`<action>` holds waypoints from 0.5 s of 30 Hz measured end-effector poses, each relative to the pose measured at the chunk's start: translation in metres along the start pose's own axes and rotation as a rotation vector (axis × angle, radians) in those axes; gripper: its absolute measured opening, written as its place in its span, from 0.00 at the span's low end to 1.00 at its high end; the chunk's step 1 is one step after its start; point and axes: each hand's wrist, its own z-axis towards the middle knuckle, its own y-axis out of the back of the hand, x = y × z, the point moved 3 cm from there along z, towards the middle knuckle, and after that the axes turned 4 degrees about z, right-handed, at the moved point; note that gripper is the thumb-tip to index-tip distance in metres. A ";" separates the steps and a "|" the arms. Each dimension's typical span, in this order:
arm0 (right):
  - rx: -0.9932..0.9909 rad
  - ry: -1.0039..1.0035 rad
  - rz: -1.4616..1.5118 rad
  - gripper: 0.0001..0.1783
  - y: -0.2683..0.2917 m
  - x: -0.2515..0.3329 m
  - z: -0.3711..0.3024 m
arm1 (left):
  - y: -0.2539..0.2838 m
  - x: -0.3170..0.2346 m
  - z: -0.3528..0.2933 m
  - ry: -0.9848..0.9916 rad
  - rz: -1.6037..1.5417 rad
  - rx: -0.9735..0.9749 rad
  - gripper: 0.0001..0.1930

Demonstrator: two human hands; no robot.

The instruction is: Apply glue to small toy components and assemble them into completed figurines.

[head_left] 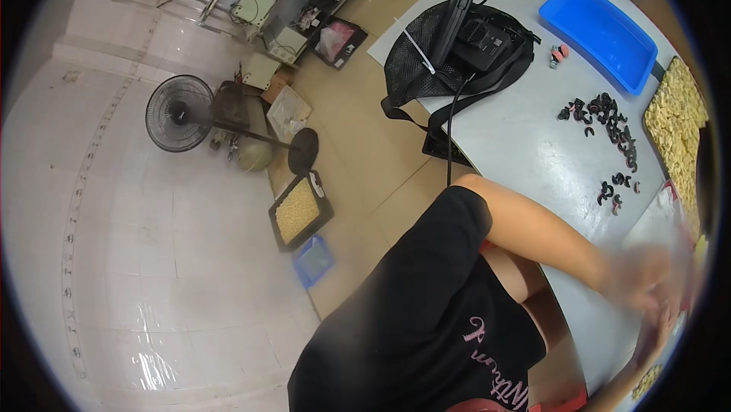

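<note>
Lower right of frame, I see the left hand (646,276) and right hand (664,322) blurred close together; I can't tell either grip's state. A white sheet (653,221) lies just above, dark curved pieces (607,110) upper right.

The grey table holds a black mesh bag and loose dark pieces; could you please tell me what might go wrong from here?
The black cable hangs from the black mesh bag past the edge of the grey table, close to the left sleeve, so a snag might tug the bag. The dark pieces lie loose, some not far from the left hand, so a careless sweep could scatter them.
</note>
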 end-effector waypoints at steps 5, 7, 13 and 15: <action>-0.030 0.014 -0.055 0.35 -0.008 0.003 -0.001 | 0.002 -0.005 0.004 0.039 -0.022 0.002 0.16; -0.029 0.022 -0.101 0.36 -0.017 0.009 0.000 | 0.002 -0.005 0.006 0.034 -0.020 0.009 0.16; -0.034 -0.002 -0.186 0.34 -0.050 0.023 0.002 | 0.003 -0.007 0.007 0.007 -0.024 0.027 0.16; -0.085 0.040 -0.191 0.31 -0.063 0.024 0.003 | 0.005 -0.010 0.008 0.011 0.002 0.017 0.17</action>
